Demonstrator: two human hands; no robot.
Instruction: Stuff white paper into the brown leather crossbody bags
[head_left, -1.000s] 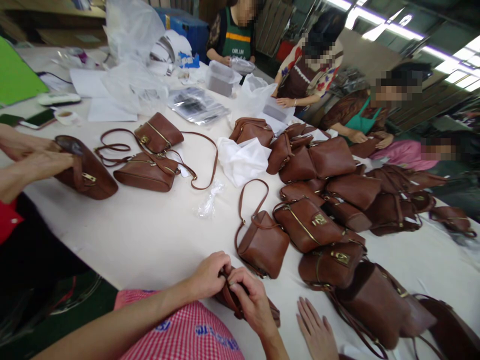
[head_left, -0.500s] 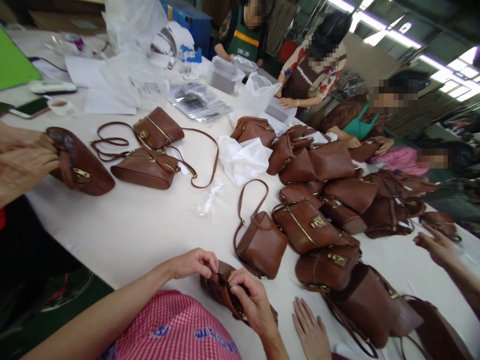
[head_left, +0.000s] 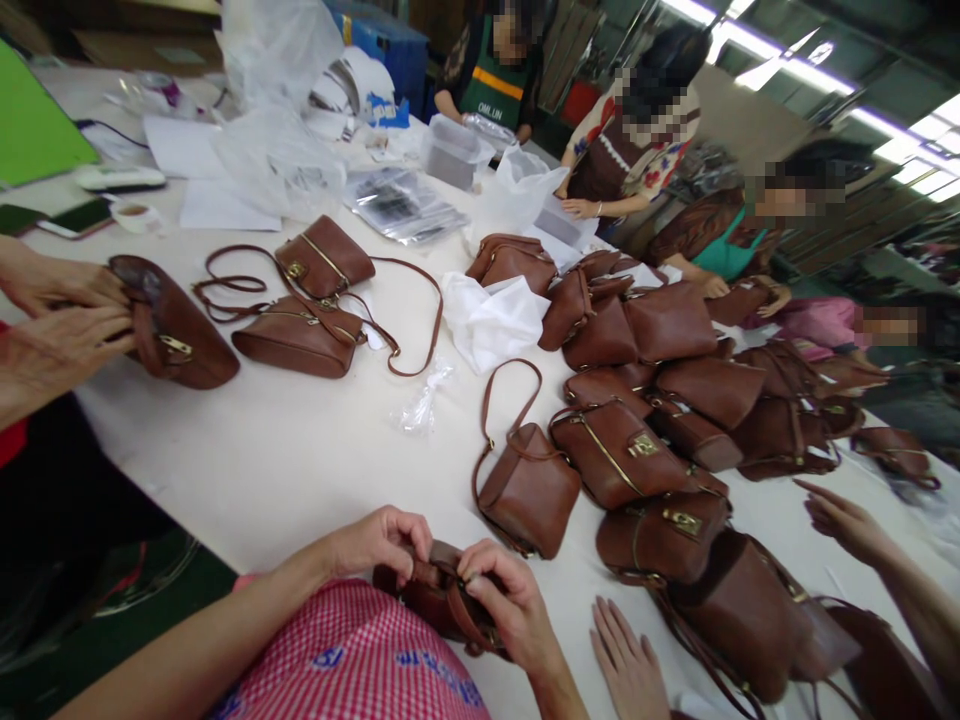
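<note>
A brown leather handbag rests at the table's front edge, against my red checked apron. My left hand pinches the bag's upper edge near its left end, thumb and fingers pressed together. On the other side, my right hand is closed on the bag's rim and strap. Exactly what the fingertips grip is partly hidden. Just beyond lies another brown bag with a looped strap.
Many brown handbags are piled at the right. A co-worker's hands hold a bag at the left; another person's hand lies flat at the right, with a pointing hand beyond. White wrapping lies mid-table.
The handbag and both my hands have shifted slightly; the bag sits a little further left and nearer my apron. The pointing hand at the right has moved left and down.
</note>
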